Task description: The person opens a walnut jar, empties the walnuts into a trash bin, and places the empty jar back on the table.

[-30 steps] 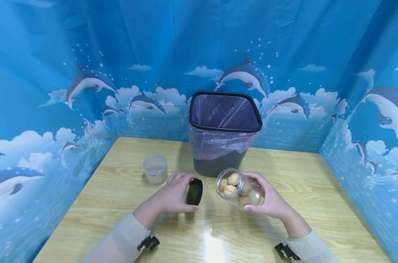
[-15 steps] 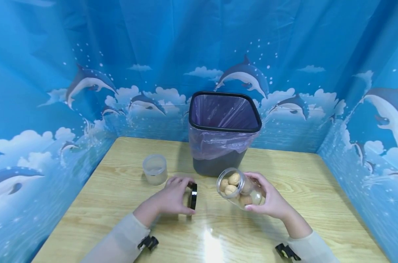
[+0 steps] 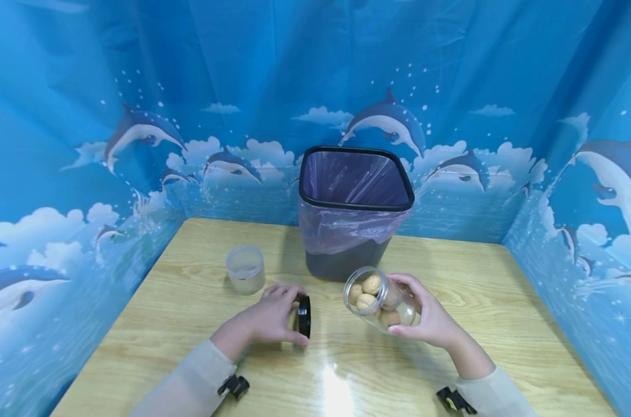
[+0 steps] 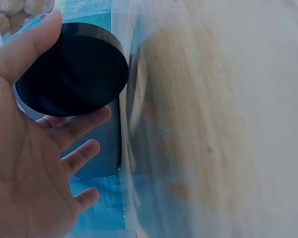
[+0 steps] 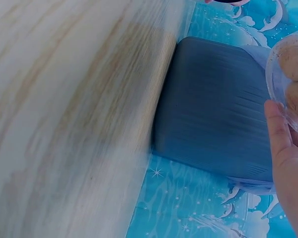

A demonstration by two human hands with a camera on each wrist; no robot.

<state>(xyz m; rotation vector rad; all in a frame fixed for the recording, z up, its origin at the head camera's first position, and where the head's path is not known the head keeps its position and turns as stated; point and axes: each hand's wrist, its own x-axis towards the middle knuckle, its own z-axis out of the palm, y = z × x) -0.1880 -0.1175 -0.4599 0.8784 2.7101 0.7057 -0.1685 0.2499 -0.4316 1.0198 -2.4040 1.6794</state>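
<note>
My left hand (image 3: 270, 317) pinches a round black lid (image 3: 305, 317) on edge between thumb and fingers. In the left wrist view the flat face of the lid (image 4: 77, 74) shows, with the other fingers spread loosely below it. On the right, my right hand (image 3: 425, 313) grips a clear jar (image 3: 406, 313), tilted with its uncovered mouth toward the left. Several walnuts (image 3: 366, 302) lie inside the jar; the right wrist view shows two of these walnuts (image 5: 294, 62) near its rim. Lid and jar are apart.
A dark bin (image 3: 341, 263) lined with a purple bag stands behind the jar. To its left is a frosted, translucent cup (image 3: 247, 278) on the wooden table (image 3: 190, 272). Blue dolphin curtains (image 3: 232, 63) enclose the table's back and sides.
The lid in my left hand has turned to stand nearly edge-on, after its dark face showed a second ago. The left hand has shifted slightly nearer and left; jar and right hand are almost still.
</note>
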